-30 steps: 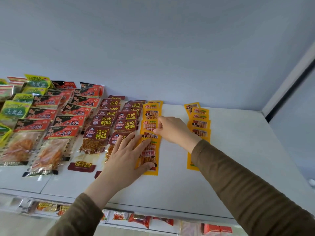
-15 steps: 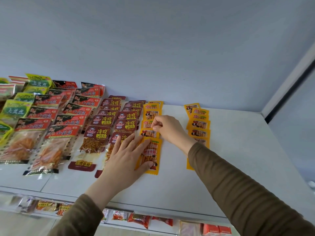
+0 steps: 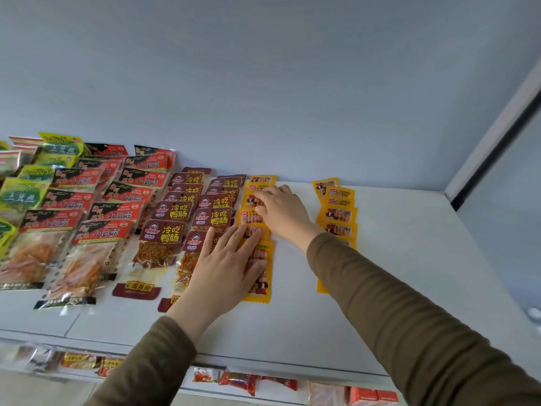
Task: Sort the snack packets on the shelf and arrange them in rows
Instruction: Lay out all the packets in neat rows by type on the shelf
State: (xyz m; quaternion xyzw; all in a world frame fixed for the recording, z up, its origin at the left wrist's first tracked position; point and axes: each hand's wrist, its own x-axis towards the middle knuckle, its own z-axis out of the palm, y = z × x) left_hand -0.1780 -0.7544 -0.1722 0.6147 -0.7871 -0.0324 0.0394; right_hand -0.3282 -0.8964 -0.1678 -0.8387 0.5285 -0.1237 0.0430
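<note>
Hands: right hand [image 3: 281,212] has slid farther up the yellow packets [image 3: 259,271].

I wear a long-sleeved top of plain olive-brown knit fabric, and both arms are covered down to the wrist. My left sleeve [image 3: 152,358] ends in a snug, slightly ribbed cuff, with soft folds above it. My right sleeve [image 3: 409,323] is the same dull brown cloth, creased along its length. My left hand [image 3: 225,268] and my right hand [image 3: 282,210] are bare, without rings, watch or gloves.
</note>
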